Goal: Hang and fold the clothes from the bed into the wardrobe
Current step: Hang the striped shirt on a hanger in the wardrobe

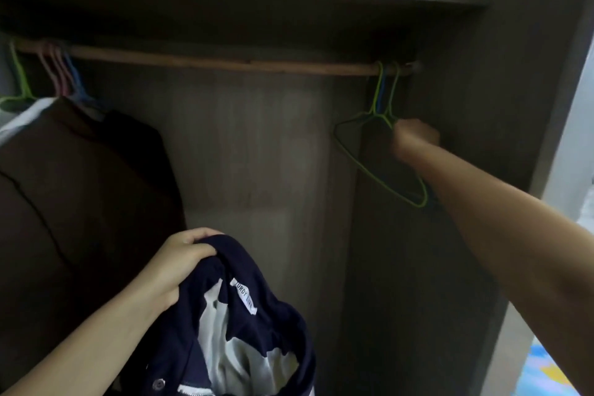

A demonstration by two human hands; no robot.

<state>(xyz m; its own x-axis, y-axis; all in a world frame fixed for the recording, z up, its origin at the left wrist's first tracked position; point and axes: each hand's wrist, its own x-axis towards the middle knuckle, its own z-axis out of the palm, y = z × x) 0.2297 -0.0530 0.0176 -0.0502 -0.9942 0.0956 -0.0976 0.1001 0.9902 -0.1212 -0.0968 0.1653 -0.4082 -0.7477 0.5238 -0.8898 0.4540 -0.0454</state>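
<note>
L hand [180,262] grips navy shirt [250,325]; R hand [414,138] grips green hanger [381,167] on rail [225,63].

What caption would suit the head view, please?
Right hand grasps a green hanger on the rail; left hand holds a navy shirt.

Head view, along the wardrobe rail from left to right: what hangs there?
Green hanger → pink hangers → blue hanger → bare stretch of rail → empty green hangers, gripped by the right hand.
</note>
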